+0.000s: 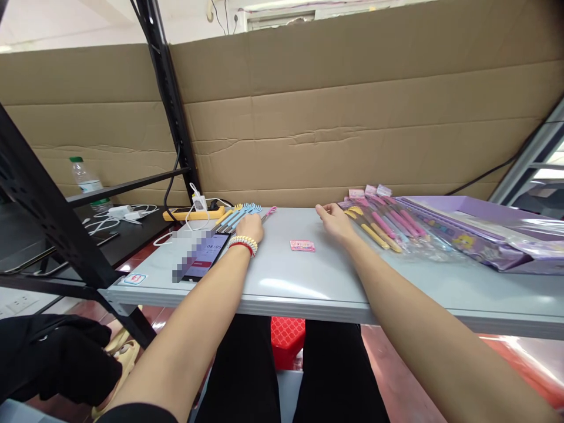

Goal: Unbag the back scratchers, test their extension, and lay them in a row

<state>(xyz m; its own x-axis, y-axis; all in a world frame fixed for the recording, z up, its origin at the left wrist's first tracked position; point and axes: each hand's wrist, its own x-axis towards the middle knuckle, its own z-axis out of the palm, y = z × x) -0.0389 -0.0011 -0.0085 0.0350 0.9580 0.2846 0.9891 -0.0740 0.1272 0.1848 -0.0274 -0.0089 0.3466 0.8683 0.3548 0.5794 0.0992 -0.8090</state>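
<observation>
My left hand (250,228), with a beaded bracelet on its wrist, is closed at the right end of a row of back scratchers. A pink-tipped back scratcher (270,212) runs into this hand; its fingers are mostly hidden. Beside it lie several blue back scratchers (247,210) and yellow ones (230,214) with metal rods. My right hand (333,220) hovers over or rests on the tabletop, fingers loosely bent and apart, nothing visible in them. A small pink printed card (302,245) lies flat between the hands. Right of my right hand are bagged pink and yellow back scratchers (388,220) with header cards.
A phone (205,258) lies on the grey table (286,288) left of my left forearm. Chargers (200,202) and white cables sit behind it. A purple box (476,235) with plastic film stands at the right. Cardboard (335,117) walls the back; a black post (170,100) rises at left.
</observation>
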